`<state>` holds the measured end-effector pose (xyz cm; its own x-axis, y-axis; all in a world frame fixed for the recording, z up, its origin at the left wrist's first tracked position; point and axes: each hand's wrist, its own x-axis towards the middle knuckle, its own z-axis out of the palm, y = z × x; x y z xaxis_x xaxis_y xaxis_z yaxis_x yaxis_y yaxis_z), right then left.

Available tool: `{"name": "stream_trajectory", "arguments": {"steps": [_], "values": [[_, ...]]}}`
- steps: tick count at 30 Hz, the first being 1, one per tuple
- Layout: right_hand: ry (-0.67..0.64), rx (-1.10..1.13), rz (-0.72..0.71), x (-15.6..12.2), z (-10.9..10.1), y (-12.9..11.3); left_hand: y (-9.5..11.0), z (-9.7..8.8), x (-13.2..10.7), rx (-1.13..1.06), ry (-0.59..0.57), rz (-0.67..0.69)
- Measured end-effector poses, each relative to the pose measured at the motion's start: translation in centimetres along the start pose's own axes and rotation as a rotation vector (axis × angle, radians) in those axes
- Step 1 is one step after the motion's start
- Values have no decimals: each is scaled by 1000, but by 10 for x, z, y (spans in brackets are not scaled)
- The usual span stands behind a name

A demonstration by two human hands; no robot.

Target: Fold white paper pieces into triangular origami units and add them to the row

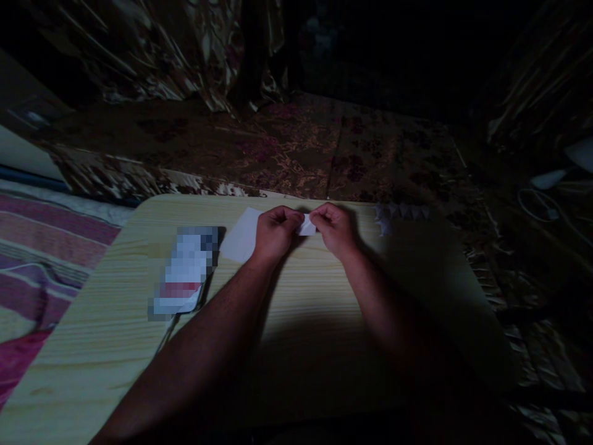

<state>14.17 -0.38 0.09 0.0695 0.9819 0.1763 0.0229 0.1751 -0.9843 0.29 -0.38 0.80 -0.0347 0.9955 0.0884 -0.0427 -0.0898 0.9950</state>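
Stretching beneath left hand point(277, 233) and right hand point(337, 230): table point(315, 296) | beside left hand: white sheet point(241, 233) lay flat | between hands: small paper point(306, 225), pinched by both, was probably light, soft, easily creased; opposite edges seemed best to grip

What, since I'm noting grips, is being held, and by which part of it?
A small white paper, by opposite ends: one in the left hand, the other in the right hand.

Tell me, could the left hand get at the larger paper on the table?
Likely yes: the larger paper lies close beside the left hand, nothing seen between them, though its grip on the small paper may hinder.
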Motion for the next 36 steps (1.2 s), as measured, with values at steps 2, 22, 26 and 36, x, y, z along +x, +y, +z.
{"name": "stream_trajectory", "arguments": {"steps": [2,22,26,36], "values": [[9,-2,4,0,1,0,0,0,0,13,0,-3],[15,-8,-2,1,0,6,-2,-2,2,-44,12,-31],[12,-8,5,0,0,5,-1,-2,2,-36,-10,-27],[39,-52,38,1,-3,3,0,-5,3,3,-139,-60]]}}
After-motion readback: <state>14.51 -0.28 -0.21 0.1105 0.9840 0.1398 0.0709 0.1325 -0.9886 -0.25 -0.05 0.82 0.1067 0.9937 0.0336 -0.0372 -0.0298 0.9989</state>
